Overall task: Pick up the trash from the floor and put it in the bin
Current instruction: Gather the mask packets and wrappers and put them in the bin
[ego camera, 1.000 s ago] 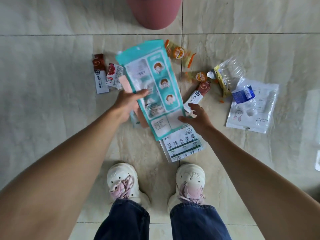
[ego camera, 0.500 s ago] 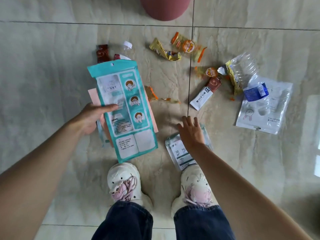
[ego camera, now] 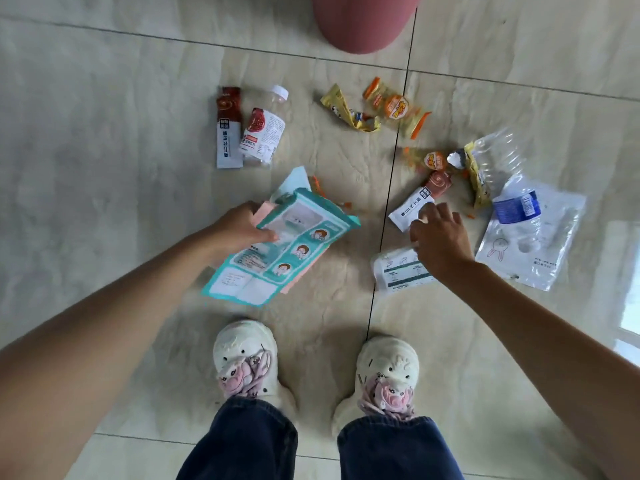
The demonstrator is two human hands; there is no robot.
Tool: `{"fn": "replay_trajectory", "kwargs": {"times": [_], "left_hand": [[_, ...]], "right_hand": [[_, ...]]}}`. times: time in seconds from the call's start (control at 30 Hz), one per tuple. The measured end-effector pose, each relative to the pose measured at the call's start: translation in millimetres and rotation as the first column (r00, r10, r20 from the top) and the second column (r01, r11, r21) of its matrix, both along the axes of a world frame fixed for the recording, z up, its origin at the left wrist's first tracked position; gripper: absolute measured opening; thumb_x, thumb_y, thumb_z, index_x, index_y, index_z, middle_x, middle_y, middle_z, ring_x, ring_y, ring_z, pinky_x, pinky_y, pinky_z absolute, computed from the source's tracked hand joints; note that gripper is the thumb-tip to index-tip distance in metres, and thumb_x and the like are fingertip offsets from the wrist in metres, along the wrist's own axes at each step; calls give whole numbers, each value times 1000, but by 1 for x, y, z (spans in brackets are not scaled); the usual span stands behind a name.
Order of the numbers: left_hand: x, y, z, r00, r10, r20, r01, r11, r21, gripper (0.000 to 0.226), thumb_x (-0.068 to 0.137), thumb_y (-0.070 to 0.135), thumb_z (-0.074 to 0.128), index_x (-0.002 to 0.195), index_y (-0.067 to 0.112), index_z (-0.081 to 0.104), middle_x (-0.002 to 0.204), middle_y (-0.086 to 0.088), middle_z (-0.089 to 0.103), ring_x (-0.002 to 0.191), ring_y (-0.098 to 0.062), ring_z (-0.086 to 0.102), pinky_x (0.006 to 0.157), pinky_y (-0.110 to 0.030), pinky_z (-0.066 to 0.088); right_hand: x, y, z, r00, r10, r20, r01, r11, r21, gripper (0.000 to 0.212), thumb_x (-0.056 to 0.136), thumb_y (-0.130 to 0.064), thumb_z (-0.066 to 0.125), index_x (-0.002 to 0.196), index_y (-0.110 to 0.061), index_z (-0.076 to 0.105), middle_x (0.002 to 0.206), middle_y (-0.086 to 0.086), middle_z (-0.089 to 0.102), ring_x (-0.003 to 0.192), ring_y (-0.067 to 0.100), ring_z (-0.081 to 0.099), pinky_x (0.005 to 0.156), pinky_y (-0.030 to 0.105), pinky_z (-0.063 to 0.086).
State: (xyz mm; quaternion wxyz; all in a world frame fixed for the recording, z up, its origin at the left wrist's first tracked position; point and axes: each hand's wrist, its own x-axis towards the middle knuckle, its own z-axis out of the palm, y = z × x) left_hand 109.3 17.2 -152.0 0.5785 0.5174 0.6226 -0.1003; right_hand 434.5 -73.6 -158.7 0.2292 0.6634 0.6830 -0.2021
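My left hand [ego camera: 239,230] grips a teal printed pouch [ego camera: 284,247] together with a pink sheet under it, held above the floor. My right hand [ego camera: 440,237] hovers with fingers spread over a white-and-green packet [ego camera: 398,271] and touches the end of a brown-and-white sachet [ego camera: 419,202]; it holds nothing. The pink bin [ego camera: 363,19] stands at the top edge. Trash lies scattered: a small bottle [ego camera: 263,129], another sachet [ego camera: 228,129], a yellow wrapper [ego camera: 346,110], orange wrappers [ego camera: 396,107], a crushed clear bottle [ego camera: 498,161] and a clear bunny-print bag [ego camera: 533,244].
The floor is pale glossy tile with dark grout lines. My two feet in white shoes [ego camera: 246,358] stand just below the trash. A bright window reflection [ego camera: 630,278] shows on the tile at the right edge.
My left hand has tilted the teal pouch and carried it rightward, uncovering the bottle and sachet. My right hand has moved off the white packet, up and right to the brown sachet.
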Motion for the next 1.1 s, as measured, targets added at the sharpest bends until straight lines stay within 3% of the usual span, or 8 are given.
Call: {"fn": "replay_trajectory", "kwargs": {"times": [0.13,0.23,0.33,0.5,0.63,0.77,0.9,1.1], "left_hand": [[46,17,-17,935,-269,-230,336,881,333,43,79,25,72,115,4,63,123,-14,56,111,-29,56,90,-37,47],[71,14,-31,855,-354,-379,494,780,384,47,84,30,66,119,-1,57,126,-17,47,121,-32,46,93,-43,46],[82,8,-43,802,-353,-483,547,758,354,53,86,35,63,123,-1,53,129,-18,47,121,-35,46,92,-45,46],[79,0,-51,744,-311,-591,554,782,286,45,88,37,60,118,4,53,120,-18,58,111,-36,56,90,-43,43],[73,3,-41,814,-262,-518,456,841,291,43,87,25,63,120,6,45,115,-18,65,103,-37,62,89,-42,44],[68,21,-19,939,-165,-301,263,910,320,41,81,24,70,117,11,57,113,-10,72,91,-30,69,77,-36,54],[73,53,-4,970,-170,-176,235,851,469,23,75,26,74,87,7,72,89,-12,74,72,-28,66,54,-25,40],[113,110,-16,895,-381,-232,440,674,593,42,77,30,74,101,-4,69,139,-10,50,128,-28,44,105,-39,39]], "right_hand": [[15,26,-6,990,144,5,-144,990,-3,24,82,-3,57,100,-9,71,149,16,38,142,34,25,114,47,27],[15,40,-21,984,175,-25,-175,984,-19,31,87,-6,53,116,-9,65,156,13,27,147,30,16,120,45,13],[14,46,-33,979,202,-9,-201,979,20,43,86,0,47,128,-4,54,146,14,40,137,29,36,117,42,15],[19,43,-38,982,173,-74,-172,985,20,36,78,5,57,113,-3,57,112,15,64,110,33,57,98,43,35],[29,41,-27,991,-1,-135,6,999,35,46,70,6,68,113,-7,57,95,12,71,95,31,63,88,39,42],[41,63,-12,992,-98,-83,106,990,90,26,73,-14,75,98,-11,68,112,11,65,116,32,51,96,42,39],[42,92,-7,978,-193,-74,199,977,73,25,67,-17,80,90,-10,72,134,12,48,128,32,37,101,44,36],[37,105,-33,973,-217,-84,217,976,-8,52,76,-22,72,124,-10,58,143,12,43,135,31,35,113,39,25]]}}
